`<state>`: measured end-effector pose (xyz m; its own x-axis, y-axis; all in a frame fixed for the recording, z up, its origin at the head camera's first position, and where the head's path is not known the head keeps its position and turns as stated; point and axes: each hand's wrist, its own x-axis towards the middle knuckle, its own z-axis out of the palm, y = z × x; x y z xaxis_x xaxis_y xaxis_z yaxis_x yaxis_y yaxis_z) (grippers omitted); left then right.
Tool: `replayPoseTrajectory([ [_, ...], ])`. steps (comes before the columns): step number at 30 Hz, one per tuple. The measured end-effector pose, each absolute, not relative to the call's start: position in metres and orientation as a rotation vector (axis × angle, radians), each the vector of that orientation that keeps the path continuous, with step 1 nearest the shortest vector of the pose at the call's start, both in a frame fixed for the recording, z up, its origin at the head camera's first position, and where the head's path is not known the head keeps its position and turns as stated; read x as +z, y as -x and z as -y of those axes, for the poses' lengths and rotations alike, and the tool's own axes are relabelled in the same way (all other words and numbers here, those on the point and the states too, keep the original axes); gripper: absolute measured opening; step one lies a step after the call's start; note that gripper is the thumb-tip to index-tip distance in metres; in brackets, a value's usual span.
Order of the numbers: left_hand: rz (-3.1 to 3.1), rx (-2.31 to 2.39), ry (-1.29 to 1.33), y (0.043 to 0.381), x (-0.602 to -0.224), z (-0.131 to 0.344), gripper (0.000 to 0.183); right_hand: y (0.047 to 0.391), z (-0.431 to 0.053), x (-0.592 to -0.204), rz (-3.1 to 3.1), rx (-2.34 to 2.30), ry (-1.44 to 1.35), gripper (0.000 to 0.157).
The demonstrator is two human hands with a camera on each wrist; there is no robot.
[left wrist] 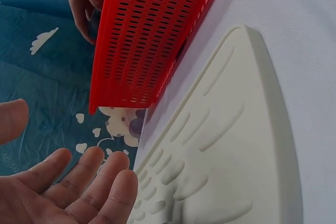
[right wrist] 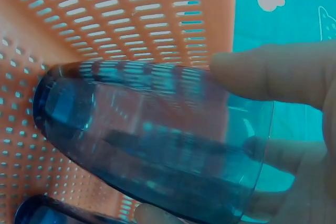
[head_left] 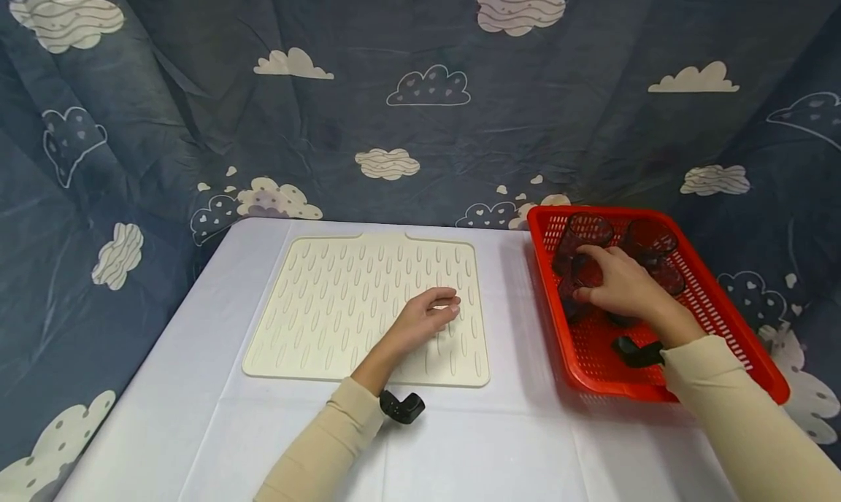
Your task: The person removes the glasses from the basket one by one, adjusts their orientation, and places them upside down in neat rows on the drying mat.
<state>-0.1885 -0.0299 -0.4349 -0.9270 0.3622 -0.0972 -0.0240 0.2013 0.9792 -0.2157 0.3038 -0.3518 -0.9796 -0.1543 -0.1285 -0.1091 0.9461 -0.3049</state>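
Note:
My right hand (head_left: 624, 287) is inside the red basket (head_left: 607, 385) and grips a dark-tinted drinking glass (right wrist: 152, 129) near its rim. In the right wrist view, the thumb lies along one side and other fingers show through the clear wall. The glass stands with its narrower base toward the basket's perforated floor. Several more tinted glasses, such as one at the back left (head_left: 588, 228), stand around it. My left hand (head_left: 423, 321) is held over the right part of a cream drying mat (head_left: 355, 290), fingers loosely bent, with nothing in it.
A white cloth (head_left: 473, 443) covers the table under the mat and the basket. The mat has rows of raised oval ridges. Behind and at both sides hangs a dark blue curtain (head_left: 355, 42) with cloud prints. A black wrist camera (head_left: 402, 407) sits at the left cuff.

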Motion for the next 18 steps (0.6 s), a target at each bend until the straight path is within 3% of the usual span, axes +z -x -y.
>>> replayPoseTrajectory([
  [18, -2.086, 1.854, -0.267, 0.187, -0.430, 0.033, 0.047, 0.197, -0.323, -0.302, -3.065, -0.762, -0.009, 0.079],
])
